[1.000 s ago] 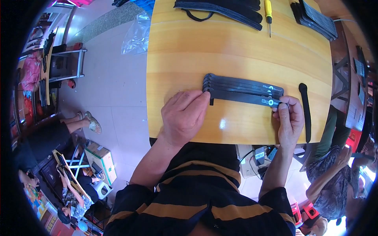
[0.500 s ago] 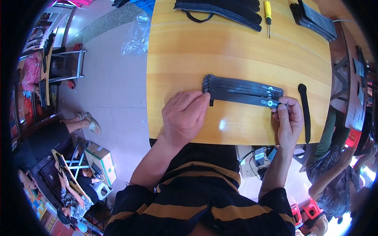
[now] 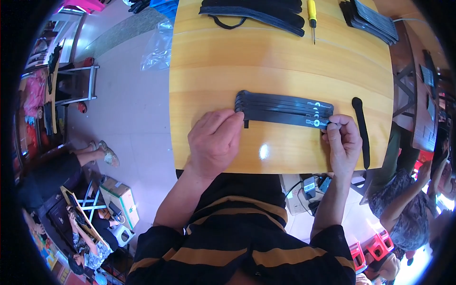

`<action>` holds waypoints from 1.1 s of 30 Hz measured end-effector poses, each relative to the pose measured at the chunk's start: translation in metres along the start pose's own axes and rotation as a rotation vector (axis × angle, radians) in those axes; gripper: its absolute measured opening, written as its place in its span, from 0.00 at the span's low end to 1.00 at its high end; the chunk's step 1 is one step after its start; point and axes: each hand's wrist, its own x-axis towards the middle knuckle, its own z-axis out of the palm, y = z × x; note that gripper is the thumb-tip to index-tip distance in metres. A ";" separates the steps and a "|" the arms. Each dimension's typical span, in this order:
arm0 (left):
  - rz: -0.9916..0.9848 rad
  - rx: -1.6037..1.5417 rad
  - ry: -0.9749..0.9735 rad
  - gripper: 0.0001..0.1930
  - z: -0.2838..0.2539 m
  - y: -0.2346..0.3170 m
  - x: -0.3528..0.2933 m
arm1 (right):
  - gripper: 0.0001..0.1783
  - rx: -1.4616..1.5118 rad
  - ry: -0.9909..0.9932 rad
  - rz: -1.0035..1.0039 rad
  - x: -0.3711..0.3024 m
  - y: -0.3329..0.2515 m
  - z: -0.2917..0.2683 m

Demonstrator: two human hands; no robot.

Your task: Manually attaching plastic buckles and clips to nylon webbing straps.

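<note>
A fanned row of black straps (image 3: pixel 285 107) with white printing near their right ends lies across the wooden table (image 3: pixel 209 66). My left hand (image 3: pixel 214 140) pinches the rounded left end of the nearest strap, thumb and fingers pressed together. At the other end of that strap, my right hand (image 3: pixel 343 140) grips its tip between thumb and forefinger. The strap is stretched straight between both hands, overlapping the others behind it. Beside my right hand lies a single black strap (image 3: pixel 362 130), lengthwise near the table's right edge.
At the far edge rests a thick stack of black straps (image 3: pixel 251 14). A yellow-handled screwdriver (image 3: pixel 312 16) lies beside it, and another strap stack (image 3: pixel 368 21) sits at the far right corner. Other people work at left and right; a clear plastic bag (image 3: pixel 157 47) lies left of the table.
The whole view has shifted slightly, so the table and its things appear a little further left. Both hands keep the same hold on the strap.
</note>
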 end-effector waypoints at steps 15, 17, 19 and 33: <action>-0.021 -0.008 -0.034 0.08 0.002 0.002 -0.003 | 0.04 -0.390 0.134 -0.157 -0.002 -0.005 0.009; -0.026 -0.006 -0.041 0.09 0.003 0.001 -0.001 | 0.04 -0.434 0.143 -0.168 0.001 -0.006 0.010; -0.032 0.003 -0.038 0.08 -0.002 -0.002 -0.003 | 0.04 -0.524 0.131 -0.201 0.005 -0.007 0.017; 0.027 0.056 0.056 0.07 -0.002 0.000 -0.023 | 0.13 -1.018 0.135 -0.466 0.004 0.000 0.008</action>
